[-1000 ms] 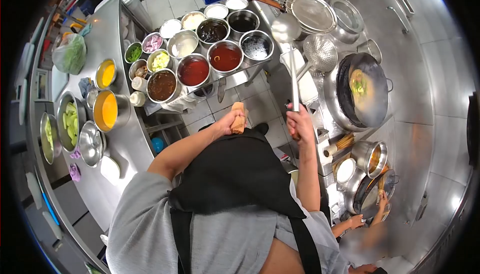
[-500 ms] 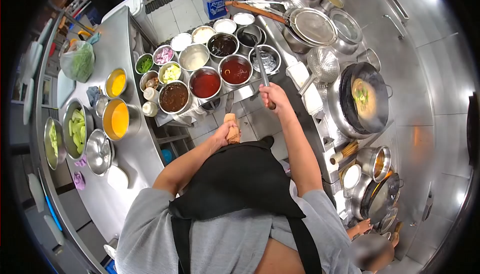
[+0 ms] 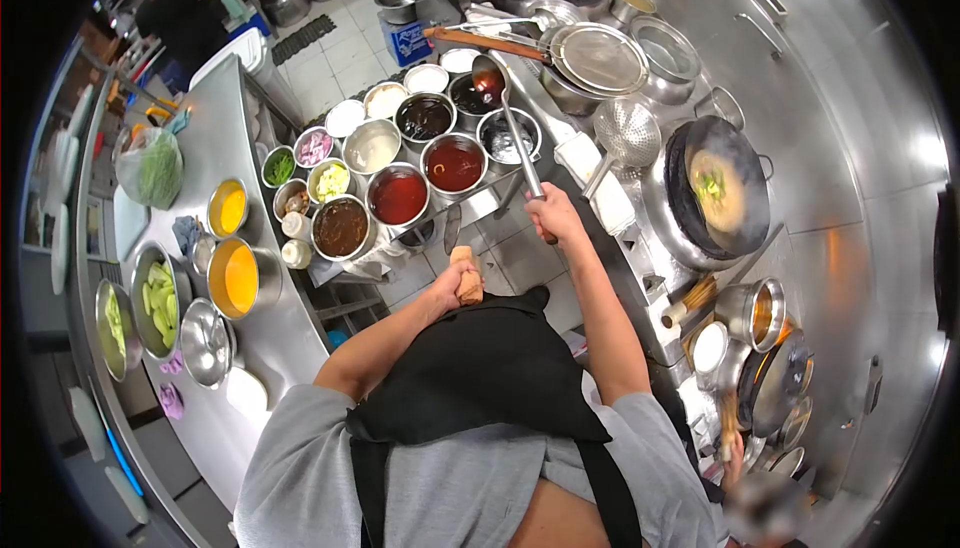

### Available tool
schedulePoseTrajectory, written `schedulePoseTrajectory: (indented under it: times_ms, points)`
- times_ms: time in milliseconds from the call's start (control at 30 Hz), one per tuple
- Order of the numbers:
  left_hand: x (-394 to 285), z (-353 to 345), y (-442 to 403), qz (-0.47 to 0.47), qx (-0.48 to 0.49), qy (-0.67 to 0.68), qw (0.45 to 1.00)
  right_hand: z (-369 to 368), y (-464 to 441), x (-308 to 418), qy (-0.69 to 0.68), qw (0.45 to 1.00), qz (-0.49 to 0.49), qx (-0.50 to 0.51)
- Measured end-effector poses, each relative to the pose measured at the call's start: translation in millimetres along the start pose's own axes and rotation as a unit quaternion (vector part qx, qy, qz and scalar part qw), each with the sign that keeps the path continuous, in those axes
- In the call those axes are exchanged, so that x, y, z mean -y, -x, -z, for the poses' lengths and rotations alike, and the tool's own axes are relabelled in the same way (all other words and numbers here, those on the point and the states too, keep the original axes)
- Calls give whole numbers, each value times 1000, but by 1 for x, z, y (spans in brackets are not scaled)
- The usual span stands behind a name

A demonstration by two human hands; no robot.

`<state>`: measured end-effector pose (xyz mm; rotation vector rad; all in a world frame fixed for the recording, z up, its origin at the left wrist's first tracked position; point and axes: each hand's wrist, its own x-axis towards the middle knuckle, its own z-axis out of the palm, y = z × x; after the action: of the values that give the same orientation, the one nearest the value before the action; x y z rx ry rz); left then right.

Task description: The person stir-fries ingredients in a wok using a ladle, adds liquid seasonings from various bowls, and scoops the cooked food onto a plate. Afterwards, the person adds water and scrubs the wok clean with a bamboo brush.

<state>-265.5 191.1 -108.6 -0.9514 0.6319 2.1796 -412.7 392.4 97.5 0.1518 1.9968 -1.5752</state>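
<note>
My right hand [image 3: 555, 214] is closed round the dark grip of a long metal ladle [image 3: 521, 136]. The ladle's bowl, glossy with reddish-brown liquid, is above a pot of dark sauce [image 3: 470, 98] in the far row. In front of my apron, my left hand [image 3: 456, 282] is closed round the pale wooden handle of a spatula [image 3: 453, 233], its narrow metal end pointing away from me. Between the two hands and beyond them stand a pot of dark red sauce [image 3: 454, 163] and a pot of brighter red sauce [image 3: 397, 194].
To the right, a steaming wok [image 3: 745, 188] holds a yellowish round food with green pieces. A perforated skimmer [image 3: 627, 133] and mesh strainers [image 3: 600, 58] lie nearby. Yellow liquid fills containers [image 3: 235, 278] on the left steel counter [image 3: 290, 328]. Another person's hand [image 3: 735, 458] is at lower right.
The ladle's bowl has come up from among the sauce pots and now shows liquid in it. My left hand still grips the spatula. The view has shifted slightly; the person at lower right has moved.
</note>
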Motion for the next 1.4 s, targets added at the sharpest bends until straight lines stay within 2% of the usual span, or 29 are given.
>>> schedulePoseTrajectory:
  times_ms: [67,133,200,267,333,400,433,467,500,533,567,600,667,800,867,933,967,1000,1033,1100,1167,1200,1233,1300,1333,1400]
  points:
    - [3,-1,-7,15,2,-3,1000,9,6,1,-230,969,-23,82]
    - [7,-7,-18,31,6,-8,999,21,19,-2,-371,921,-41,109]
    - [12,-8,-28,56,13,-23,998,45,39,-17,-509,844,-19,166]
    - [15,-15,-39,59,3,-43,997,75,74,-28,-589,783,13,200]
    - [17,-21,-46,81,1,-72,994,107,126,-35,-612,769,72,169]
    - [4,-36,-55,100,11,-107,989,147,172,-57,-667,723,105,144]
    - [-2,-53,-58,89,8,-125,988,169,193,-71,-675,720,127,98]
    - [-8,-75,-58,73,5,-139,988,190,204,-88,-644,748,155,39]
    - [-14,-100,-54,54,-1,-151,987,212,206,-102,-457,870,102,-153]
    - [-17,-136,-49,18,-29,-153,988,231,191,-111,-91,924,-5,-371]
    - [-21,-176,-37,6,0,-181,983,271,149,-193,221,799,97,-551]
    - [-24,-216,-24,-6,30,-209,977,287,149,-187,125,826,35,-549]
    - [-24,-281,-9,-37,82,-255,963,319,147,-164,-84,843,-27,-531]
    - [-6,-365,28,-103,121,-353,922,325,118,-190,-160,839,-11,-521]
    - [8,-382,41,-122,132,-393,902,322,141,-182,-309,871,-15,-382]
    - [15,-399,51,-121,132,-441,879,343,160,-204,-308,888,-3,-342]
    - [16,-410,51,-130,134,-454,872,348,168,-207,-241,902,-15,-359]
    - [19,-418,44,-160,134,-481,852,353,171,-206,-171,912,-26,-373]
    - [21,-426,31,-191,137,-508,829,358,161,-212,-61,898,-26,-434]
    - [26,-441,-4,-219,155,-555,787,370,135,-225,161,826,-29,-540]
    - [33,-463,-51,-270,231,-611,708,379,108,-195,87,838,-102,-528]
    - [37,-484,-65,-329,233,-681,612,383,95,-181,49,841,-140,-521]
    - [40,-504,-78,-382,236,-738,504,387,77,-185,47,854,-124,-503]
    - [38,-527,-143,-405,280,-786,375,386,65,-181,86,872,-109,-469]
    - [41,-534,-165,-425,304,-771,363,382,70,-181,161,870,-100,-455]
    - [45,-550,-179,-379,281,-816,335,370,103,-158,214,860,-148,-439]
